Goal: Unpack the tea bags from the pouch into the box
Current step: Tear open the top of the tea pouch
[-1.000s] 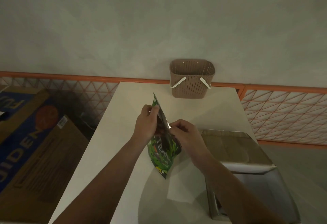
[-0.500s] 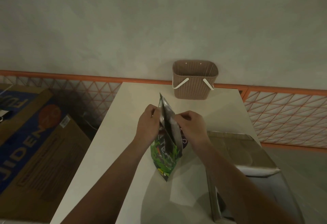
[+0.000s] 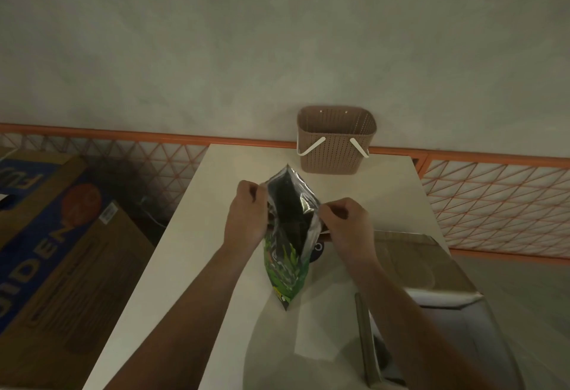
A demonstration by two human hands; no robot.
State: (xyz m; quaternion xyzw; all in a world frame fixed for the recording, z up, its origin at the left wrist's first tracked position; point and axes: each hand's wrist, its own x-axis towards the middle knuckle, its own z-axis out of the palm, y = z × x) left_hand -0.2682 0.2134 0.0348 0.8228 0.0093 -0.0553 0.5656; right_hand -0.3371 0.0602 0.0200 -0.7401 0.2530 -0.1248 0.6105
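Note:
A green foil tea pouch (image 3: 287, 269) stands upright on the white table (image 3: 197, 266). My left hand (image 3: 246, 214) pinches the left lip of its mouth and my right hand (image 3: 347, 226) pinches the right lip. The mouth is pulled wide, showing a dark inside with a silver lining; I cannot make out tea bags in it. An open cardboard box (image 3: 431, 269) sits at the table's right, its flaps up, partly hidden behind my right forearm.
A brown woven basket (image 3: 336, 139) with white handles stands at the table's far edge against the wall. Large printed cardboard cartons (image 3: 52, 251) lie on the floor to the left. An orange lattice rail (image 3: 493, 204) runs along the wall behind.
The pouch mouth, nearly flat a second ago, has been pulled apart into a wide opening. My right hand moved right, my left stayed at the left lip.

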